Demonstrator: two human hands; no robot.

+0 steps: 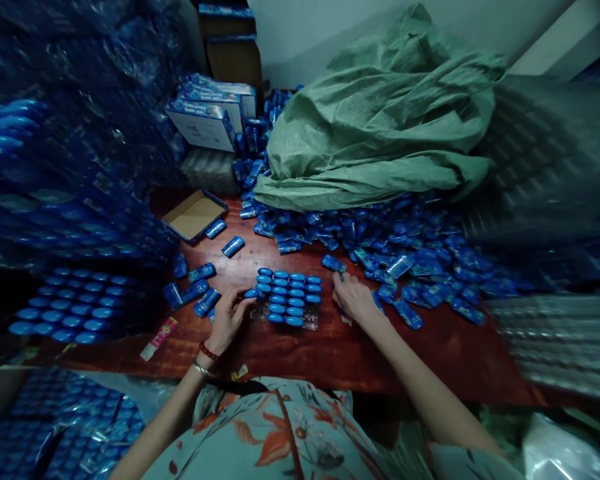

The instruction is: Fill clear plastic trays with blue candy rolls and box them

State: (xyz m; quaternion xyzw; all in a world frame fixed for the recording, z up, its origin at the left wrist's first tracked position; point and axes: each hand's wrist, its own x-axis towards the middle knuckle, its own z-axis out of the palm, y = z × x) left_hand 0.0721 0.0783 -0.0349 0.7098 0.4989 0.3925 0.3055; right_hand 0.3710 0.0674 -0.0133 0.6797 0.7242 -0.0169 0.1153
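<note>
A clear tray (311, 321) bearing rows of blue capped pieces (295, 293) lies on the reddish wooden table. At its left side, my left hand (229, 317) pinches one blue piece (251, 293) between thumb and fingers, close to the rows. Right of the tray, my right hand (353, 297) has its fingers bent downward beside the loose blue wrapped pieces (415, 267); a bit of blue shows at the fingertips, but what they hold is unclear. One wrapped piece (333, 263) lies just beyond that hand.
A green sack (380, 133) rests on the blue heap. An open shallow box (195, 215) lies at the back left, near white-and-blue boxes (205, 125). Stacked filled trays (75, 303) stand left; clear trays (555, 340) are piled right. A pink packet (159, 339) lies near the front edge.
</note>
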